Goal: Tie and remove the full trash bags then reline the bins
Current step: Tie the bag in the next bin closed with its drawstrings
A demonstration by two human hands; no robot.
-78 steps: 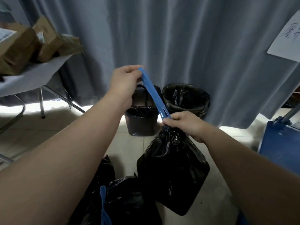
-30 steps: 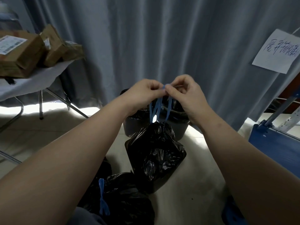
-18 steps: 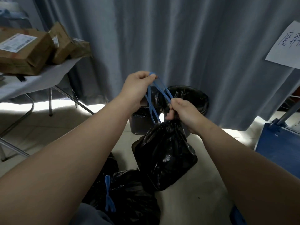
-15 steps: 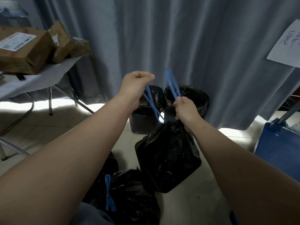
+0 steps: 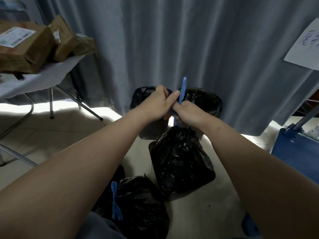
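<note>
Trash bag (image 5: 179, 161) hangs directly below both grips. Blue drawstring (image 5: 182, 90) stands near-vertical out of the right grip (image 5: 189, 113), which is clamped round it. The left grip (image 5: 156, 105), touching alongside, pinches a lower strand.

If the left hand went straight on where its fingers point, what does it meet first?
Probably the blue drawstring held upright by the right hand; the left hand may be touching it now.

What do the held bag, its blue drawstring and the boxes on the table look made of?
Black bag: thin glossy plastic film, crinkled with highlights. Blue drawstring: probably flat plastic strip, smooth, matte. Boxes: brown cardboard, matte, one bearing a printed label.
</note>
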